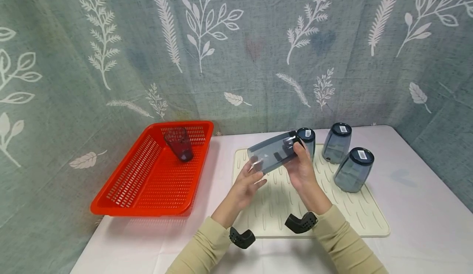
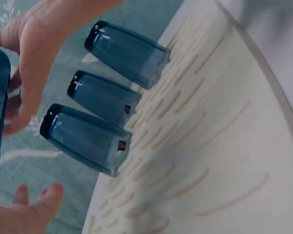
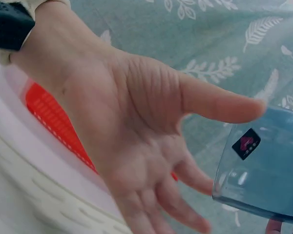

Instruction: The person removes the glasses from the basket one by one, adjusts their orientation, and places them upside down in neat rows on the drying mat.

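Note:
A blue-grey drinking glass (image 1: 271, 153) is held tilted on its side above the cream drying mat (image 1: 275, 220), its rim toward the left. My right hand (image 1: 303, 169) grips it by the dark base end, thumb on the near side. At the rim end is my left hand (image 1: 244, 187), with fingers spread and thumb extended along the rim. The right wrist view shows this left hand (image 3: 136, 126) palm on, its thumb tip overlapping the glass (image 3: 273, 161) near a small dark label. Only fingertips of the right hand appear there, at the lower right corner.
Three similar glasses stand upside down on the mat's right: one at the back (image 1: 337, 142), one in front (image 1: 354, 170), one partly behind my right hand (image 1: 307, 136). At left, a red basket (image 1: 199, 183) contains another glass (image 1: 179, 144). A patterned curtain (image 1: 258, 81) hangs behind.

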Tool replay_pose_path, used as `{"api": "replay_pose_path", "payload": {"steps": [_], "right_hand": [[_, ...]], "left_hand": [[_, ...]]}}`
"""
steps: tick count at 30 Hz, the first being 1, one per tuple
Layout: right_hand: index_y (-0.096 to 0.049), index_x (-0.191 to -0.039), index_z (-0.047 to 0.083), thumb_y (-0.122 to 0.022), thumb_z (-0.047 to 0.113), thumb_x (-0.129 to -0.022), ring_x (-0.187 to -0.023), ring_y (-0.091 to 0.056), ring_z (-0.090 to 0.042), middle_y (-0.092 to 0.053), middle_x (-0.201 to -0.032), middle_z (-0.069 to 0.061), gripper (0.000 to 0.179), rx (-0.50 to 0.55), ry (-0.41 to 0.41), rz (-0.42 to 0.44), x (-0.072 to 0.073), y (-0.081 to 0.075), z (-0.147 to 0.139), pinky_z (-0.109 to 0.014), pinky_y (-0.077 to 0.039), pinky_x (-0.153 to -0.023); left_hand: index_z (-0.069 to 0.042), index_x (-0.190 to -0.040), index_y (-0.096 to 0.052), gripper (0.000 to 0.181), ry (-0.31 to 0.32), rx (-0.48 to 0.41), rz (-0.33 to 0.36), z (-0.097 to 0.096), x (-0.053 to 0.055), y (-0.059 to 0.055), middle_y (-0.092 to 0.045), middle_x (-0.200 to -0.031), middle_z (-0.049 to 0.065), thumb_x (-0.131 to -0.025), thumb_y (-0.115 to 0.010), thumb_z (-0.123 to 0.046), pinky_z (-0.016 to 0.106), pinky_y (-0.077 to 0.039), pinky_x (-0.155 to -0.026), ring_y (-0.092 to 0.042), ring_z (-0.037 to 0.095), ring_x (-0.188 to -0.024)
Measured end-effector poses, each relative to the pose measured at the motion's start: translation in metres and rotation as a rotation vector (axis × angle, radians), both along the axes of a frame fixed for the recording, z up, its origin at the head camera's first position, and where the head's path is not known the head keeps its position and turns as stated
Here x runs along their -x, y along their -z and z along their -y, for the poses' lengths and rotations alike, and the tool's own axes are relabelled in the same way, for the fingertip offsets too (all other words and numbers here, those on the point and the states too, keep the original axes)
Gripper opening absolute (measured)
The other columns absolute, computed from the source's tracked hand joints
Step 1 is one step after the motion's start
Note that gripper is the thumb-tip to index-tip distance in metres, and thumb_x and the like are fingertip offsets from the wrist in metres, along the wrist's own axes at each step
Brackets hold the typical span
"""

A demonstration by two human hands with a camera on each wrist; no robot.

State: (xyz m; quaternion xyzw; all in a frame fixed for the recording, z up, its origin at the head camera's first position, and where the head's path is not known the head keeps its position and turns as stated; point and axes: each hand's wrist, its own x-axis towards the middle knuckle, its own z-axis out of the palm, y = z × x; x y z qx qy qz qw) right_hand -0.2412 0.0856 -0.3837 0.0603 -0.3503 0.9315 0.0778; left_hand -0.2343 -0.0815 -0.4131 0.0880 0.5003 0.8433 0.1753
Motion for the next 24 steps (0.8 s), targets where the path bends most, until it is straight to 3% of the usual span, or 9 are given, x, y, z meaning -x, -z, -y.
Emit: {"api": "replay_pose_path", "payload": {"steps": [5,8,12,17,24], "right_hand": [[-0.043,-0.122,0.017,-0.068,0.018,-0.081,-0.086,-0.056,-0.007,-0.055,-0.098,0.004,0.048,-0.092,0.048,0.013,-0.001,-0.005,-0.01,-0.029,-0.045,-0.083],[-0.041,-0.127,0.014,-0.068,0.015,-0.08,-0.091,-0.054,-0.007,-0.051,-0.105,0.003,0.053,-0.155,0.052,0.042,0.0,-0.009,-0.017,-0.029,-0.042,-0.087],[-0.04,-0.129,0.012,-0.062,0.01,-0.082,-0.103,-0.046,-0.011,-0.043,-0.117,0.001,0.053,-0.261,0.047,0.072,0.0,-0.013,-0.027,-0.033,-0.034,-0.094],[-0.043,-0.124,0.014,-0.059,0.008,-0.084,-0.101,-0.046,-0.009,-0.047,-0.115,0.003,0.044,-0.374,0.055,0.068,0.001,-0.015,-0.039,-0.026,-0.038,-0.089],[-0.042,-0.13,0.01,-0.06,0.005,-0.083,-0.095,-0.052,-0.003,-0.054,-0.105,0.013,0.051,-0.503,0.07,0.079,0.001,-0.014,-0.053,-0.018,-0.043,-0.081]], "left_hand": [[-0.008,-0.145,-0.016,0.073,-0.024,0.001,0.046,0.009,0.002,-0.001,-0.023,-0.146,0.02,-0.083,-0.054,-0.003,0.052,-0.024,-0.107,-0.04,0.029,-0.123],[-0.009,-0.145,-0.017,0.067,-0.06,0.003,0.092,0.018,0.004,-0.004,-0.024,-0.146,0.02,-0.085,-0.046,0.002,0.053,-0.026,-0.106,-0.038,0.034,-0.124],[-0.008,-0.144,-0.021,0.066,-0.128,0.021,0.129,0.03,0.006,-0.008,-0.029,-0.144,0.02,-0.085,-0.048,0.001,0.054,-0.028,-0.104,-0.036,0.038,-0.126],[-0.009,-0.144,-0.021,0.067,-0.176,0.082,0.088,0.044,0.008,-0.018,-0.031,-0.143,0.019,-0.084,-0.05,0.0,0.053,-0.03,-0.103,-0.038,0.039,-0.125],[-0.009,-0.145,-0.02,0.069,-0.199,0.163,0.056,0.065,0.012,-0.034,-0.03,-0.144,0.018,-0.083,-0.051,-0.001,0.052,-0.031,-0.103,-0.046,0.03,-0.116]]}}
